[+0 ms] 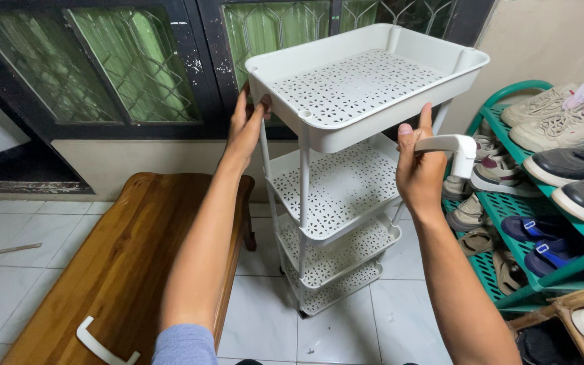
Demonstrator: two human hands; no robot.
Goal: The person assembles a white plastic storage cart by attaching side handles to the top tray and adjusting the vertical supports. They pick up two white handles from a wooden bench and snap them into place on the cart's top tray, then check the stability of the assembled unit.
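So your left hand (248, 128) is up at the middle of the frame, fingers curled around the left corner of the top tray of that white plastic tiered rack (346, 169). It's a proper grip on the rim, thumb side tucked against the corner.

Your right hand (419, 169) is just right of centre, closed around a white curved handle piece (449, 147), thumb sticking up. The handle sits right beside the top tray's near right edge; can't tell if it's actually attached there or only held against it.

The rack itself fills the centre, four perforated trays stacked on thin white posts, bottom one down on the white tiled floor (400, 324). It looks tilted toward you, top tray highest in the upper middle of the frame.

Lower left there's a brown wooden bench (123, 270) with another white curved handle piece (103, 346) lying on its near end. Right edge of the frame has a green shoe rack (579, 233) packed with sneakers, slippers and sandals, and a woven basket (566, 311) in the bottom right corner. Behind it all, dark-framed windows with green patterned glass (136, 61) across the top left. No packages or labels that I can make out.
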